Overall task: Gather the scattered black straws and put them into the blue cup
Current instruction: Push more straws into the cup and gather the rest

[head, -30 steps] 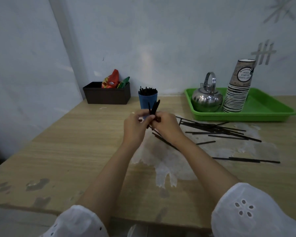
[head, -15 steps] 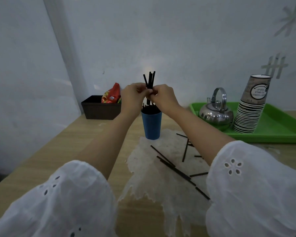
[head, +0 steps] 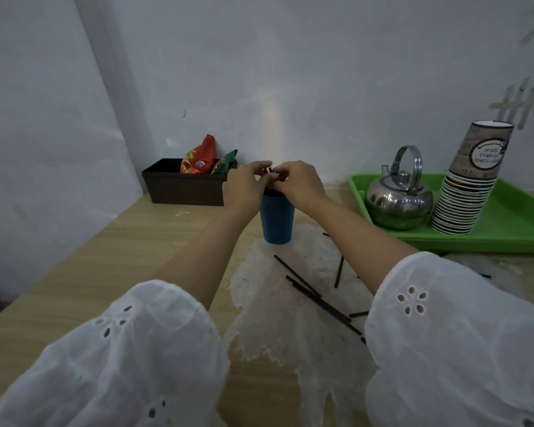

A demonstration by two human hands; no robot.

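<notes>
Seen from the head camera, at frame centre, our left hand (head: pixel 244 188) and right hand (head: pixel 301 183) met over the blue cup (head: pixel 276 221). The right pinched black straws (head: pixel 269 170); the left's grip we could not tell. Loose straws (head: pixel 319 302) lay at lower right. We judged an upright, bunched drop best.

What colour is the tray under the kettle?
The tray is bright green, plain; the head view shows it.

There is one view only, from the person's head. It looks forward and a little down across the table (head: pixel 111 272) to the far wall (head: pixel 321 72), with the blue cup (head: pixel 276 221) central; white sleeves (head: pixel 130 359) fill the near edge.
</notes>
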